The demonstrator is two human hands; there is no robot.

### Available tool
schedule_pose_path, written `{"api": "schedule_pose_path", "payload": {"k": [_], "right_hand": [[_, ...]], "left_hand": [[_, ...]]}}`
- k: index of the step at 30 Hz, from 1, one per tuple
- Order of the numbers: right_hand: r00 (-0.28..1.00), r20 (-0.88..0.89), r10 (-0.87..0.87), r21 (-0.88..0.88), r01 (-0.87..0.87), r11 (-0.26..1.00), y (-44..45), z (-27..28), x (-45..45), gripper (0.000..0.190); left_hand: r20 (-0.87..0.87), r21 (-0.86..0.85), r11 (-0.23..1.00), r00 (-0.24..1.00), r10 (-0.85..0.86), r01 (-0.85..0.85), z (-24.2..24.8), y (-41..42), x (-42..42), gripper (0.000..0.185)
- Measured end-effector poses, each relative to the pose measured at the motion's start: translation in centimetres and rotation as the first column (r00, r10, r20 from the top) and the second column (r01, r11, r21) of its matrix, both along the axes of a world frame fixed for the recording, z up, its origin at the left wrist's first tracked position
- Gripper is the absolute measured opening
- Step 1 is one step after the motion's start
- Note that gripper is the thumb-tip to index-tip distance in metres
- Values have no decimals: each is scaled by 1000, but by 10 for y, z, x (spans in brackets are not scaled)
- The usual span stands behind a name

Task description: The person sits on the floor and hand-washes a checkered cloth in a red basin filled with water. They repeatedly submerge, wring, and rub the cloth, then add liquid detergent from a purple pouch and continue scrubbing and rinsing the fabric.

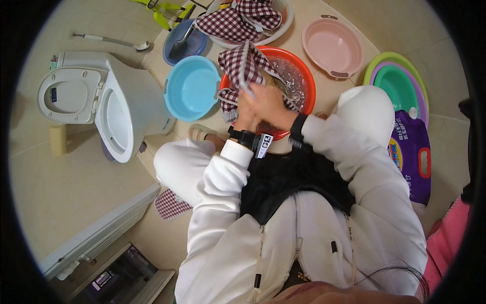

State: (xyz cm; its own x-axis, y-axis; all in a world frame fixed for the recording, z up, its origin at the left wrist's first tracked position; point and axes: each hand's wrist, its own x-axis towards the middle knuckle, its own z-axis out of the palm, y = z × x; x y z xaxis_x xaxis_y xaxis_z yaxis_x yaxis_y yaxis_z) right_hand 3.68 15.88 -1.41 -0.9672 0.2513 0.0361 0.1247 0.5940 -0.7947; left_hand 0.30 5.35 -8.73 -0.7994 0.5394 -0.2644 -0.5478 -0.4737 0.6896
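Observation:
A red plastic basin (312,81) with sudsy water stands on the floor before me. Over it, both my hands grip a wet maroon-and-white checked cloth (243,64) with grey edging; part of it droops over the basin's left side. My left hand (248,114) and my right hand (273,106) are close together and slightly blurred, so which fingers hold which part is hard to tell. Behind the red basin, a white basin (286,26) holds more checked cloth (231,24). Another checked piece (172,205) lies on the floor beside my knee.
A light blue basin (191,89) and a darker blue basin (201,43) stand left, near a toilet (125,98). A pink basin (334,47) is at the back right. Nested basins (398,87) and a purple detergent bag (414,159) are on the right.

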Motion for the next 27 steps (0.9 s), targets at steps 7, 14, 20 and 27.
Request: {"api": "schedule_pose_path", "payload": {"k": [7, 14, 20, 27], "right_hand": [[968, 67, -243, -142, 251, 958, 59, -79, -52, 49], [881, -297, 369, -49, -400, 915, 94, -13, -43, 85], [952, -177, 251, -249, -290, 924, 78, -28, -28, 57], [997, -33, -67, -733, 22, 679, 102, -43, -50, 33]], "left_hand": [[74, 5, 989, 986, 150, -150, 30, 18, -11, 19], [64, -16, 985, 983, 175, -174, 55, 9, -28, 24], [-99, -113, 993, 995, 14, -25, 74, 10, -31, 30], [-43, -199, 976, 996, 82, -89, 69, 0, -31, 32]]}}
